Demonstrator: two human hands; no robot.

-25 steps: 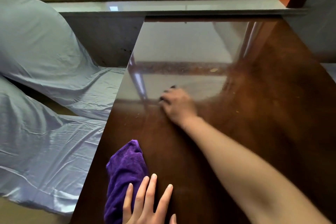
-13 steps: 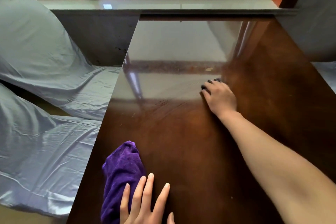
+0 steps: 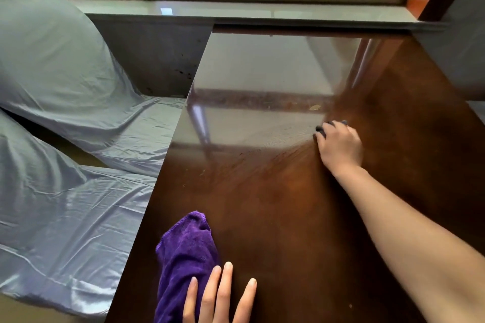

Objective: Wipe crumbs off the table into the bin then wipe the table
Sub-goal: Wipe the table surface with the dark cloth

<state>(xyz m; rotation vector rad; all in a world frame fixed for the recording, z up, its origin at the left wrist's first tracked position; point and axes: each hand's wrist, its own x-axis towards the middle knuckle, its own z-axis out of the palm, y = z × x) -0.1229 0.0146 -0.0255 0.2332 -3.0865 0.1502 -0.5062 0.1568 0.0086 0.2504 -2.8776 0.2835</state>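
The dark glossy wooden table (image 3: 275, 204) fills the middle of the view. My right hand (image 3: 339, 145) lies on it at centre right with the fingers curled down, and a small dark thing (image 3: 320, 130) peeks out under the fingertips. A pale crumb (image 3: 315, 107) sits just beyond that hand, and a few tiny specks (image 3: 202, 172) lie nearer the left edge. My left hand (image 3: 219, 296) rests flat at the near edge with the fingers spread, partly on a crumpled purple cloth (image 3: 183, 252). No bin is in view.
Grey-blue satin fabric (image 3: 65, 139) covers seating along the table's left side. A grey stone window sill (image 3: 236, 14) and window run along the far end. A grey wall (image 3: 462, 47) stands at the right.
My right hand has swept across the table from left of centre to the right. My left hand and the purple cloth have stayed in place.
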